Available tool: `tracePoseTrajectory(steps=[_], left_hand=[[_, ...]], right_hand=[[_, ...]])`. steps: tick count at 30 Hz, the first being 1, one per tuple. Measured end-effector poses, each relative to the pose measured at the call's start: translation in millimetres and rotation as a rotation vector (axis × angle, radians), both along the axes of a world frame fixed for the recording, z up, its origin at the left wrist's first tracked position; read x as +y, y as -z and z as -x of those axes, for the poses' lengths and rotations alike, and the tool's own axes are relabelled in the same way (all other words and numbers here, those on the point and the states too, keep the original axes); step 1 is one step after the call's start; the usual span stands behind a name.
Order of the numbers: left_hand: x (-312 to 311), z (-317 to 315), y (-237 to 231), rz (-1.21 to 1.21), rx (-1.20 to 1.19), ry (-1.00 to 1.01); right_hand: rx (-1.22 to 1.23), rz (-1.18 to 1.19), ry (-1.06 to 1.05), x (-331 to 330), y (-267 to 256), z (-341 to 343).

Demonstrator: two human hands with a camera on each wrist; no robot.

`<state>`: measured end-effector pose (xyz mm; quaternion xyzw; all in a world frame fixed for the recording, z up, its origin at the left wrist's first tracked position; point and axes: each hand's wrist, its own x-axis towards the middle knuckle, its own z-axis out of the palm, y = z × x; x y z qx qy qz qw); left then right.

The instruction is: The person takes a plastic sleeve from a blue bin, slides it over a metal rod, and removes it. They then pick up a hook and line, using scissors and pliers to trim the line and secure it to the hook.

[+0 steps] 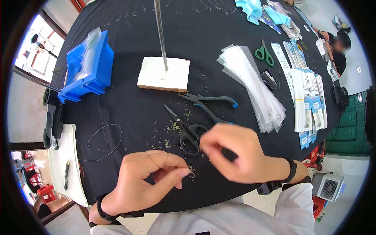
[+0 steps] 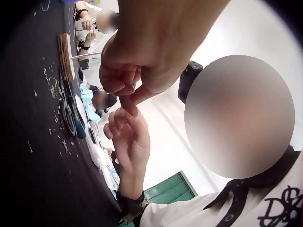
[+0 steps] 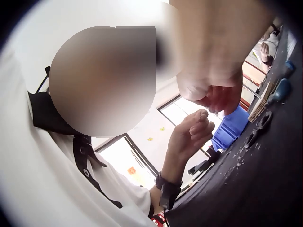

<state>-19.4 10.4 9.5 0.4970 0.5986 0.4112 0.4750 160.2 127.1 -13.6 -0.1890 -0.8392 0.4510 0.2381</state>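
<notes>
My left hand [image 1: 147, 176] is at the table's front edge, thumb and index finger pinching a small metal hook [image 1: 192, 173]. A thin dark line [image 1: 149, 156] crosses the back of its fingers. My right hand [image 1: 239, 154], blurred in the head view, hovers to the right with thumb and fingers curled together; no held thing can be made out. In the left wrist view the right hand [image 2: 132, 139] is just below the left hand [image 2: 137, 71]. Black scissors [image 1: 189, 137] lie beyond the hands, beside green and pale scraps [image 1: 167, 143].
Pliers [image 1: 207, 102] lie behind the scissors, near a white block [image 1: 163, 74] bearing a metal rod. At left are a blue bin [image 1: 103, 64], a notebook [image 1: 74, 156] with a pen, and looped line [image 1: 103, 159]. Clear sleeves [image 1: 254, 90], green-handled scissors [image 1: 264, 55] and packets [image 1: 309, 102] lie right.
</notes>
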Motion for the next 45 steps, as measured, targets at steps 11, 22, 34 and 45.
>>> tracePoseTrajectory(steps=[11, 22, 34, 45], left_hand=[[1, 11, 7, -0.051, -0.065, -0.163], [0, 18, -4, -0.049, -0.106, -0.220], [1, 19, 0, -0.133, -0.161, -0.257], [2, 16, 0, -0.148, -0.168, -0.296]], right_hand=[[-0.432, -0.436, 0.153, -13, 18, 17], [-0.446, 0.473, -0.044, 15, 0, -1], [-0.106, 0.665, -0.519, 15, 17, 0], [-0.150, 0.575, -0.437, 6, 17, 0]])
